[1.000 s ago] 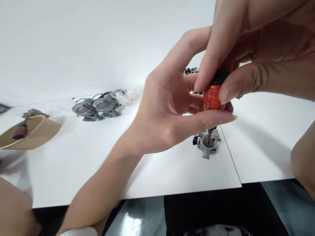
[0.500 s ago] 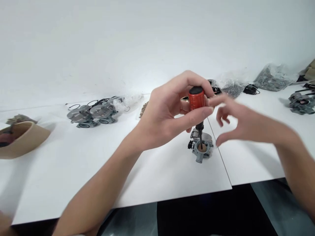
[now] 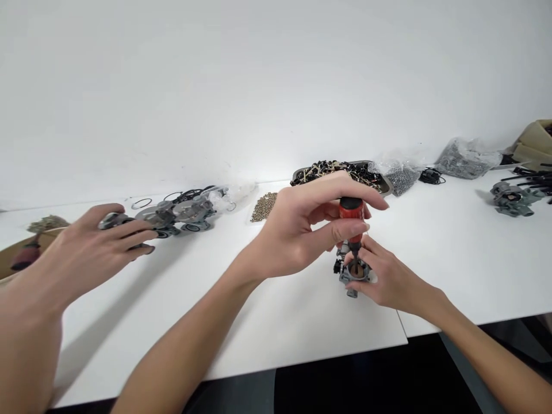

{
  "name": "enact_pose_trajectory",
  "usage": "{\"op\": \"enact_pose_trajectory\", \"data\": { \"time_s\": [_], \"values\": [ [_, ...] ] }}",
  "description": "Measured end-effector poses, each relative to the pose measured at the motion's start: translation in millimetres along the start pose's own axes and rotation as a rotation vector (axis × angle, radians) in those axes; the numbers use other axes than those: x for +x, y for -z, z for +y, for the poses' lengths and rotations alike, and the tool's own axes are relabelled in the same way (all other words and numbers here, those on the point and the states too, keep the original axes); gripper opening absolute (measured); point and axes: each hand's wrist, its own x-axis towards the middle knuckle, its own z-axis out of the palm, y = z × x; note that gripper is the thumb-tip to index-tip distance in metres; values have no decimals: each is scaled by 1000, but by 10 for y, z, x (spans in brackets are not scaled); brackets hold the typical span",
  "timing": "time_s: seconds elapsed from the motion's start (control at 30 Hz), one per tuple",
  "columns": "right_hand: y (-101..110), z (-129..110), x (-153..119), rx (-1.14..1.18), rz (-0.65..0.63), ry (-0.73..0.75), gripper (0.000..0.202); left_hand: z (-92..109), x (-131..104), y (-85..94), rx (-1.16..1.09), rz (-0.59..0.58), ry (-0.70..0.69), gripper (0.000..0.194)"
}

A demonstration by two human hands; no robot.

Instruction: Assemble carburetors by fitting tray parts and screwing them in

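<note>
My left hand (image 3: 302,230) is wrapped round the red handle of a screwdriver (image 3: 351,214), thumb and fingers closed on it. The screwdriver stands upright, its tip down in the round opening of a grey metal carburetor (image 3: 350,283) on the white table. My right hand (image 3: 383,273) grips that carburetor from the right, fingers behind it and thumb in front.
At the left, another person's hand (image 3: 101,247) holds a grey metal part beside more carburetors (image 3: 192,213). Brass pieces (image 3: 264,207), a tray of black and brass parts (image 3: 388,185) and plastic bags (image 3: 468,159) lie along the wall. More carburetors (image 3: 513,198) sit right.
My right hand has moved left and down onto the carburetor and closed on it. My left hand and the screwdriver are lower in view. Another person's hand has come in at the left with a part.
</note>
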Motion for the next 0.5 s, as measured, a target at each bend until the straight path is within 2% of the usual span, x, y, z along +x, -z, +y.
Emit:
{"op": "enact_pose_trajectory", "data": {
  "time_s": [0.1,0.23,0.33,0.4,0.47,0.5],
  "values": [
    [122,55,-80,-22,20,-15,15,35,-4,9,7,85,-17,16],
    [483,335,-288,-117,69,-105,17,111,-13,49,-49,181,-48,14],
    [873,696,-524,-277,135,-180,24,167,-21,84,-96,214,-51,15],
    [1183,997,-731,-363,171,-298,30,200,-21,102,-125,230,-48,17],
    [1520,1340,-991,-478,288,-440,50,232,-19,120,-136,237,-53,16],
    [1688,1520,-1142,-532,355,-464,63,248,-19,128,-134,238,-51,16]
  ]
}}
